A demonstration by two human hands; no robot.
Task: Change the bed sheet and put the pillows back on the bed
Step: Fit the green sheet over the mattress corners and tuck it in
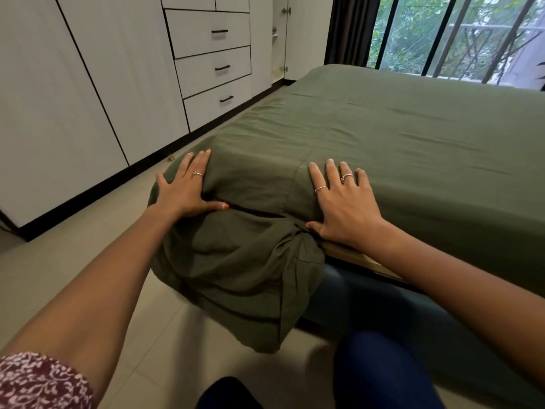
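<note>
Nearest the camera, a patterned maroon sleeve (44, 379) covers the left upper arm, and dark blue trousers (383, 364) show at the bottom edge above the pale tiled floor (73, 276). Both bare forearms reach forward to the near corner of the bed (348, 255), where a strip of its wooden frame shows under the right wrist.

A green bed sheet (398, 137) covers the mattress. At the near corner the sheet is gathered into a loose, bunched mass (236, 267) that hangs down over the corner toward the floor, with a twisted fold just beside the right thumb.

The left hand (185, 187) lies flat on the left side of the corner, fingers straight and spread, thumb stretched out across the top of the bunched cloth; it presses the sheet and grips nothing. A ring sits on one finger. The right hand (342, 199) lies flat on the top edge of the mattress, fingers straight and slightly apart, palm down on the sheet, thumb reaching down to the twisted fold. It wears two rings.

Beyond the hands the sheet runs smooth, with light creases, to the far edge of the bed. To the left stands a white wardrobe (73, 84) with black-handled drawers (212, 51). At the far right, a dark curtain (348, 28) hangs beside a barred window (457, 33) with greenery outside.
</note>
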